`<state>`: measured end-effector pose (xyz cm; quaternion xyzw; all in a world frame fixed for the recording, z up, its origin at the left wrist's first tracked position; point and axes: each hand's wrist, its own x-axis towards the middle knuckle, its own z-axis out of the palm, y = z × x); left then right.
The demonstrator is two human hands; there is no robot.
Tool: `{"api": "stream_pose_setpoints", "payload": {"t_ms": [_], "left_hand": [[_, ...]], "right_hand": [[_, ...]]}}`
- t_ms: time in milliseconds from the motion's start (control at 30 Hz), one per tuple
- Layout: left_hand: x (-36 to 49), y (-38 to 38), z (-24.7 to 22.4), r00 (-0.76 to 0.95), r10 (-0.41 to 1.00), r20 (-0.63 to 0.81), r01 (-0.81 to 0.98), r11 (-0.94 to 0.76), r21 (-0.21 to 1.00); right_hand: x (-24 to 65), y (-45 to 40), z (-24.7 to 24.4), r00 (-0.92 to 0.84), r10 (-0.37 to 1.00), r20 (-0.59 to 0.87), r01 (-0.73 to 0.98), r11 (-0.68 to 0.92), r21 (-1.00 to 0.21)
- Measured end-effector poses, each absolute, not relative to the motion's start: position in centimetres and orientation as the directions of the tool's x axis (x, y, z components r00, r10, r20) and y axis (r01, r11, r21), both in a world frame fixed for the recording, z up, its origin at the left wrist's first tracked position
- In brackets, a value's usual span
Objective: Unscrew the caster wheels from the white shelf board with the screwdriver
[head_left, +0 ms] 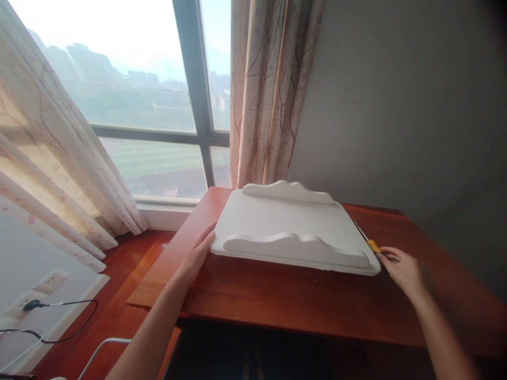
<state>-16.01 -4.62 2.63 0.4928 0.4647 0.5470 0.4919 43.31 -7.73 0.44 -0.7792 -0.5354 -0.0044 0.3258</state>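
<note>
A white board-like piece (pixel 285 219) with rounded corners lies on the reddish-brown wooden table (pixel 253 301). Two wavy-edged white strips stand on it, one along the far side (pixel 289 191) and one along the near side (pixel 293 248). My left hand (pixel 198 250) rests against its left edge, fingers wrapped around the near-left corner. At the right edge, my right hand (pixel 402 266) is closed on the yellow handle of a screwdriver (pixel 373 246). Its thin metal shaft points away along the board's right side; the tip is hard to make out.
A window (pixel 158 105) stands beyond the table, with patterned curtains (pixel 269 95) on both sides. A grey wall (pixel 396 105) rises at the back right. Low on the left, a black plug (pixel 34 305) with cables sits in a wall socket (pixel 51 281).
</note>
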Motion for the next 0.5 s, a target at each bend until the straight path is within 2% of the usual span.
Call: {"api": "stream_pose_setpoints", "payload": {"t_ms": [133,233,400,500], "left_hand": [[-16.2,-4.5,2.5,-0.055,0.995,0.085,-0.067,-0.088,0.994],[-16.2,-4.6,2.7,-0.049,0.996,0.076,-0.064,-0.079,0.995],[-16.1,-5.0,3.4,-0.028,1.000,-0.004,-0.099,0.002,0.995],[-16.0,-5.2,3.8,-0.026,1.000,-0.004,-0.088,0.001,0.996]], "right_hand": [[42.9,-9.6,-1.0,0.492,0.843,0.219,0.767,-0.301,-0.566],[42.1,-10.5,-1.2,0.526,0.834,0.166,0.752,-0.365,-0.549],[40.3,-11.2,-0.2,0.517,0.838,0.176,0.807,-0.409,-0.426],[39.2,-11.4,0.8,0.472,0.861,0.188,0.858,-0.401,-0.322]]}}
